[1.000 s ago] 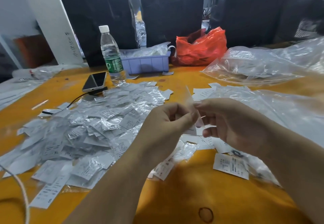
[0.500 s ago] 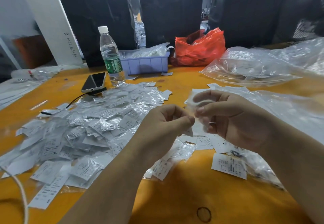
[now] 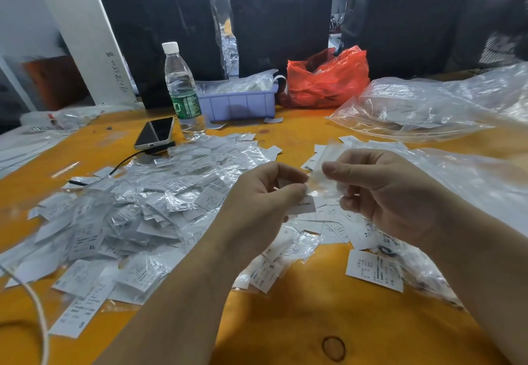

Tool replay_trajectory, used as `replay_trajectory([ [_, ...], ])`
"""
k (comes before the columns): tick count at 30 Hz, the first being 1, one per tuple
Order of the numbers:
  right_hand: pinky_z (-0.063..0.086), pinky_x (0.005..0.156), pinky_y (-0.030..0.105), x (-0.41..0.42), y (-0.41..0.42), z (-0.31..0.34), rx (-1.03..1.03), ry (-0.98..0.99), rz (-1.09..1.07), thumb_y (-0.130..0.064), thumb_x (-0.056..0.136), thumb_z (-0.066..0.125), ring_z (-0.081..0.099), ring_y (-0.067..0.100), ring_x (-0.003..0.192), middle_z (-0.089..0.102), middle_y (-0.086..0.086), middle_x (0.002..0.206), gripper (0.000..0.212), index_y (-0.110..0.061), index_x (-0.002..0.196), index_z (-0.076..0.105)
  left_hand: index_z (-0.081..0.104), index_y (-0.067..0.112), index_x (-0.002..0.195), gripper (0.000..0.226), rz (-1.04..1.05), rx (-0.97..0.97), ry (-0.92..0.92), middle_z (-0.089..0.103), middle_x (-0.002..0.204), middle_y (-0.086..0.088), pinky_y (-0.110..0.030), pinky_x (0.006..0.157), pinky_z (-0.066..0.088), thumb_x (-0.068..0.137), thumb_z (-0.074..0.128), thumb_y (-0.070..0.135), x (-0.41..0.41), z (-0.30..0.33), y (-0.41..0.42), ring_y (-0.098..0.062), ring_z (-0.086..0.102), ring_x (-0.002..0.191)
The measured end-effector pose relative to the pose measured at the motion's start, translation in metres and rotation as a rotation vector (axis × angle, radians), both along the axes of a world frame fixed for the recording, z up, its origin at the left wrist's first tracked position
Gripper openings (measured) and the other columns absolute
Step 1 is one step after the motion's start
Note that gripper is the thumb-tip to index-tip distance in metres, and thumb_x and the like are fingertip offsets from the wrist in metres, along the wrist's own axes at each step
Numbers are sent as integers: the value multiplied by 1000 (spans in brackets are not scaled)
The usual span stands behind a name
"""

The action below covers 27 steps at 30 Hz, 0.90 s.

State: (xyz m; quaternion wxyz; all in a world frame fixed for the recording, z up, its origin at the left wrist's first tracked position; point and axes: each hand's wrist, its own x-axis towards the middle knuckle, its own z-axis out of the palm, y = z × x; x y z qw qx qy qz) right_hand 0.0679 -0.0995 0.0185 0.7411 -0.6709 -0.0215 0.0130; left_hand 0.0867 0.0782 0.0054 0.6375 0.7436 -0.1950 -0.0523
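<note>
While both hands hover above the surface (image 3: 314,321), the left hand (image 3: 257,204) has its grip pinched on a label (image 3: 304,206), and the right hand (image 3: 385,193) pinches a bag (image 3: 325,159) just beside it. The hands have drawn slightly apart since a second ago. Bare surface lies nearer, and a pile (image 3: 137,213) crowds the left.

Soft, even light; clear pouch (image 3: 324,161) perhaps motion-blurred; frame edges bend.

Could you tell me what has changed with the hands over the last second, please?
The left hand still pinches the white label. The right hand, pinching the small clear bag, drew slightly up and right, so the hands, meeting earlier, now stand slightly apart. The label pile, bottle and phone stayed put.
</note>
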Motion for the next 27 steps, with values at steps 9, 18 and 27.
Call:
replay_trajectory([
  [9,52,50,24,3,-3,-1,121,2,-11,-22,65,72,61,13,58,67,6,69,17,-11,66,60,51,36,113,42,16,-16,7,70,97,-5,-22,68,53,90,63,3,0,-1,0,-20,69,88],
  [18,47,52,26,3,-4,-3,-3,-50,12,-13,66,72,54,11,52,65,7,66,17,-8,81,66,68,29,89,24,28,71,-80,67,76,13,-10,56,44,71,53,24,2,-1,2,2,59,68],
  [27,36,46,22,2,-7,1,-104,-104,52,-21,58,76,34,12,49,40,2,53,16,-10,70,74,69,33,81,27,78,57,-38,61,63,15,-14,48,41,71,45,29,5,3,6,4,48,53],
])
